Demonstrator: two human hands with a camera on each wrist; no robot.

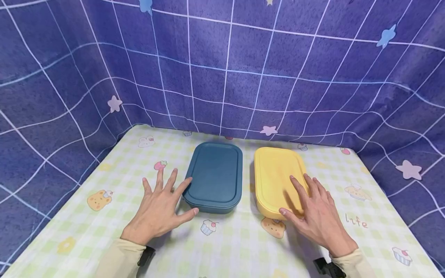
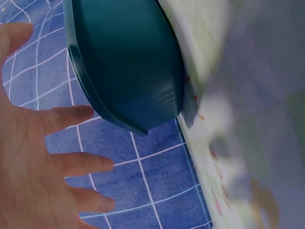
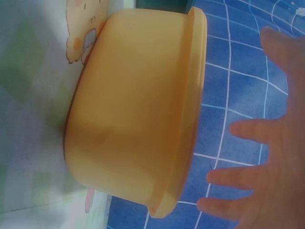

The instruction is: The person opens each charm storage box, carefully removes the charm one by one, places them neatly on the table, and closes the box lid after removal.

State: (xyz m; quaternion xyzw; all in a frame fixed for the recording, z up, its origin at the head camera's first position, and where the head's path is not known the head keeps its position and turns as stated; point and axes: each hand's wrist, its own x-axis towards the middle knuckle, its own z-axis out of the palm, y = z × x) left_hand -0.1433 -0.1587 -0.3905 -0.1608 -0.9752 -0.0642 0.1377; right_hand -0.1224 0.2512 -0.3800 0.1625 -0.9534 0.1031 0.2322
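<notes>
Two lidded rectangular containers with rounded corners sit side by side on the table, a dark blue one (image 1: 213,173) on the left and a yellow one (image 1: 276,173) on the right. My left hand (image 1: 158,210) hovers with spread fingers beside the blue container's near left edge, holding nothing. Over the near right part of the yellow lid is my right hand (image 1: 318,212), its fingers also spread and nothing in its grasp. Both wrist views show a gap between most fingers and the blue container (image 2: 128,62) or the yellow container (image 3: 128,105). Both lids appear to be on.
A pale green checked cloth (image 1: 114,235) with cartoon prints covers the table. Dark blue grid-patterned fabric (image 1: 208,77) with stars rises behind it and along both sides. A narrow strip of cloth separates the two containers.
</notes>
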